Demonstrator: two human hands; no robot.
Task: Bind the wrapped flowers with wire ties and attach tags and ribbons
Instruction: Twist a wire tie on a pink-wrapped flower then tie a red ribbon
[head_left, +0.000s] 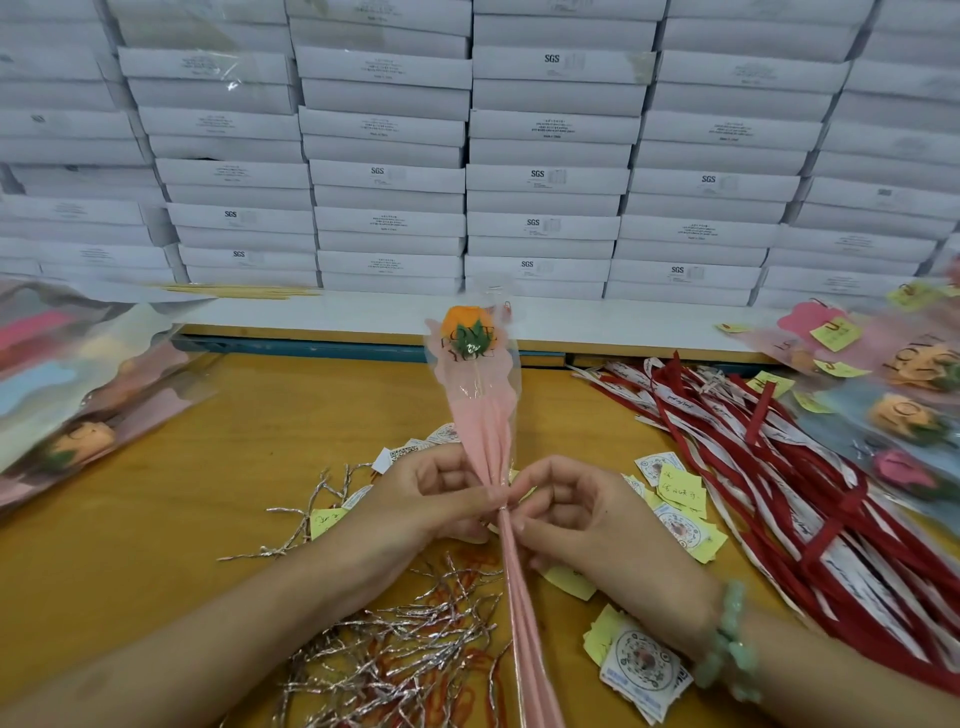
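Currently your left hand (436, 493) and right hand (566, 512), fingers curled, both pinch the wrapped flower (483, 415) at its gathered neck, presumably keeping the pleats tight for one of the wire ties (395, 649).

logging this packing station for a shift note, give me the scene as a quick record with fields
held: wrapped flower, orange bloom, pink sleeve, bloom end away from the person
left hand: pinches the sleeve's narrow neck
right hand: pinches the same neck; green bracelet on wrist
wire ties: silver pile on table, below the hands
ribbons: red and white, heaped right
tags: round, printed, among yellow notes
behind: stacked white boxes
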